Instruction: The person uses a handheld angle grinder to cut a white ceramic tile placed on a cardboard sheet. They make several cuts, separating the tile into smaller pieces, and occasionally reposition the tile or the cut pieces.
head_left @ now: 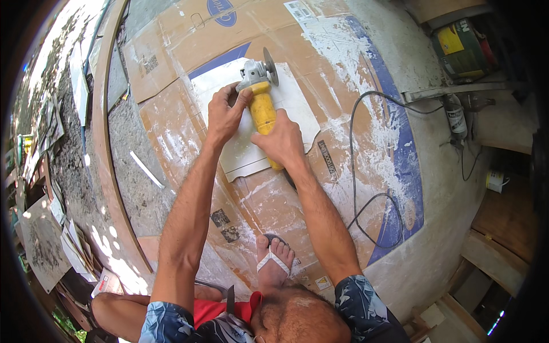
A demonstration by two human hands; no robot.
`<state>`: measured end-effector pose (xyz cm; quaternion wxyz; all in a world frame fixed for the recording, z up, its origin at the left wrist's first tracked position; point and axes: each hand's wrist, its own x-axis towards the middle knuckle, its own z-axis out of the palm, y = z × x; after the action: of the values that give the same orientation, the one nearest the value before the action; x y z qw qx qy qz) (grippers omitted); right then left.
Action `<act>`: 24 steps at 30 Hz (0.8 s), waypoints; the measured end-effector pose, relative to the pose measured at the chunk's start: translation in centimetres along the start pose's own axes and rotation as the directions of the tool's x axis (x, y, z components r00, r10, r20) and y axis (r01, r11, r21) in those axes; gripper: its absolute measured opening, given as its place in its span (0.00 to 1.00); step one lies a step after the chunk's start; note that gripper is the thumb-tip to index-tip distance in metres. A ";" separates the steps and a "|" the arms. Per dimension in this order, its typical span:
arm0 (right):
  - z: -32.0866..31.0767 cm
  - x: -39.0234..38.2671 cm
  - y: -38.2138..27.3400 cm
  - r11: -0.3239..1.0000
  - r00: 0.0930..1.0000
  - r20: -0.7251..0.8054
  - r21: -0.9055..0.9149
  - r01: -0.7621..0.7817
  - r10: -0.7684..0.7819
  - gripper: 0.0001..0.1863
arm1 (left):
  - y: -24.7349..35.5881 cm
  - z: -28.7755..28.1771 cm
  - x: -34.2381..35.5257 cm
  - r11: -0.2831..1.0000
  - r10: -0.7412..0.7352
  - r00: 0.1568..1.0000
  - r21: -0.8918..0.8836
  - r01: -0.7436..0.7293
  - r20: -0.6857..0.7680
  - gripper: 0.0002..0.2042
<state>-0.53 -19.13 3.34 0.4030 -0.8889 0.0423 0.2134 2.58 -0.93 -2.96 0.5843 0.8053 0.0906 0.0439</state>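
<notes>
A yellow angle grinder (263, 112) with a grey metal head lies between my two hands. Its thin cutting disc (270, 66) stands on edge at the far end; I cannot tell whether it is spinning. My left hand (224, 114) is closed at the grinder's head, with thumb and fingers against it. Around the yellow body wraps my right hand (282, 139), lower down toward the back end. Beneath the tool is a flat white sheet (300, 106) with faint lines on it and an uneven outline. The grinder hides the middle of this sheet.
White-dusted flattened cardboard (320, 211) covers the floor. A black cable (352, 131) loops on the right toward a low shelf (463, 90) with a dark green can (464, 48). My sandalled foot (274, 260) is close below. Leftward are a long wooden board (103, 114) and a white strip (147, 170).
</notes>
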 end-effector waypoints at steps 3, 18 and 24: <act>0.0 -0.1 0.3 1.000 1.000 -0.005 -0.006 0.001 -0.001 0.34 | 0.3 0.0 -0.3 0.999 -0.010 0.999 0.032 0.009 0.036 0.29; 0.0 -0.6 0.6 1.000 1.000 0.004 -0.015 0.011 -0.011 0.34 | -0.1 0.0 -0.9 0.993 0.023 1.000 0.119 -0.024 0.009 0.30; -0.1 -0.9 0.7 1.000 1.000 0.002 -0.009 0.018 -0.018 0.33 | 0.0 0.1 -1.1 0.997 0.018 0.999 0.079 -0.020 0.027 0.31</act>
<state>-1.50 -19.73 3.26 0.4008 -0.8910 0.0331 0.2108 1.52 -1.27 -2.98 0.5524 0.8293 0.0768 0.0354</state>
